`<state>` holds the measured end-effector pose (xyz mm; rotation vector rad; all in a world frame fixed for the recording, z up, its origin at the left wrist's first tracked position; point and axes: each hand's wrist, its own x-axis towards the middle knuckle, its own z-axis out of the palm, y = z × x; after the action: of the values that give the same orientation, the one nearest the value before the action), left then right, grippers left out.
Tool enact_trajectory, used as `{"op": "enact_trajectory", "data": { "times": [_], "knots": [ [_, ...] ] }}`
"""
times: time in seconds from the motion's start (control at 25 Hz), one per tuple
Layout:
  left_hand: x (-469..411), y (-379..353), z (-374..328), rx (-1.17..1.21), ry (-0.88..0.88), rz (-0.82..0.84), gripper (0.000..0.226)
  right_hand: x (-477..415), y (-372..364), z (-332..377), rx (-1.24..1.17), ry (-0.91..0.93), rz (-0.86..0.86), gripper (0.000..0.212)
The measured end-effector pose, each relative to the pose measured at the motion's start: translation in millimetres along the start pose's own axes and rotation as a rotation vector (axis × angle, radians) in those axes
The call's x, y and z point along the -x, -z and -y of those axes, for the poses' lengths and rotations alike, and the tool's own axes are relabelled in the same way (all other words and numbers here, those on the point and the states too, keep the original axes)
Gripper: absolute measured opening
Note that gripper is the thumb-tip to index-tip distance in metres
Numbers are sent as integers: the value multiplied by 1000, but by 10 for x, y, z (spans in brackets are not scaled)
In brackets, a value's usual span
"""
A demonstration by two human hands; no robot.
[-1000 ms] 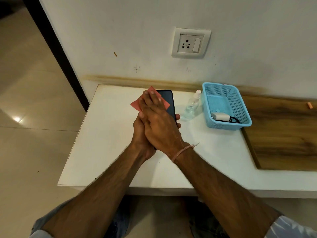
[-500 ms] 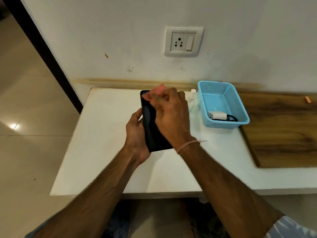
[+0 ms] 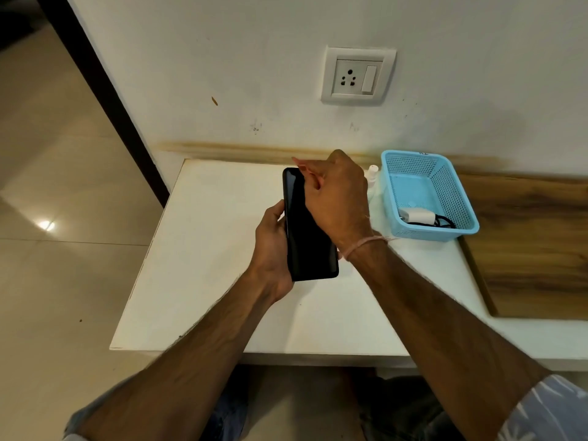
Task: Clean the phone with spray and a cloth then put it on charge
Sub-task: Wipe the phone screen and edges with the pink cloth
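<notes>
Phone point(image 3: 310, 237) is held upright above the table point(image 3: 206, 249), clear of the white top, with its dark screen toward the camera. The left hand point(image 3: 273, 249) grips it from the left side, thumb on the near edge and fingers hidden behind the body. The right hand point(image 3: 337, 198) lies over the upper right part of the phone, fingers curled round a pink cloth point(image 3: 301, 165) (only a sliver shows past the fingertips) at the phone's top end. I cannot tell whether the cloth touches the glass. A pink thread point(image 3: 362, 245) circles the right wrist.

Just right of that hand a spray bottle point(image 3: 373, 173) stands on the table, mostly hidden, with its white cap showing. Beside the bottle sits a blue basket point(image 3: 458, 198) holding a white charger point(image 3: 416, 215) and a black cable point(image 3: 445, 221). A wooden board point(image 3: 534, 243) lies right of the basket. On the wall above is a white socket point(image 3: 358, 76) with a switch.
</notes>
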<state>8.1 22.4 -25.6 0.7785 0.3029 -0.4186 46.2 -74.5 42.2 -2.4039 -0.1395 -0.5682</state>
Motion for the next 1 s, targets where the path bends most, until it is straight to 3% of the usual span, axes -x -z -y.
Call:
{"op": "enact_trajectory", "data": {
  "times": [0.2, 0.28, 0.44, 0.64, 0.8, 0.92, 0.96, 1.0],
  "knots": [
    [-9, 67, -16, 24, -15, -13, 47, 317, -111, 109, -93, 225, 196, 27],
    [-14, 53, -22, -9, -18, -10, 47, 303, -60, 23, -89, 220, 117, 25],
    [-27, 17, 16, -15, -10, 9, 46, 71, -51, -25, -4, 7, -81, 25],
    [-13, 74, -50, 5, 1, 46, 51, 317, -38, -147, -11, 470, 186, 26],
    [13, 0, -18, 55, 7, 113, 52, -16, 58, -262, 104, 239, 25, 18],
    [5, 31, -17, 41, 11, 84, 50, 182, -19, -227, 79, 569, 141, 23],
    [4, 29, -18, 35, 17, 76, 50, 176, -4, -245, 72, 599, 166, 23],
    [-2, 18, -16, 39, 18, 75, 50, 96, 20, -256, 68, 510, 141, 23]
  ]
}}
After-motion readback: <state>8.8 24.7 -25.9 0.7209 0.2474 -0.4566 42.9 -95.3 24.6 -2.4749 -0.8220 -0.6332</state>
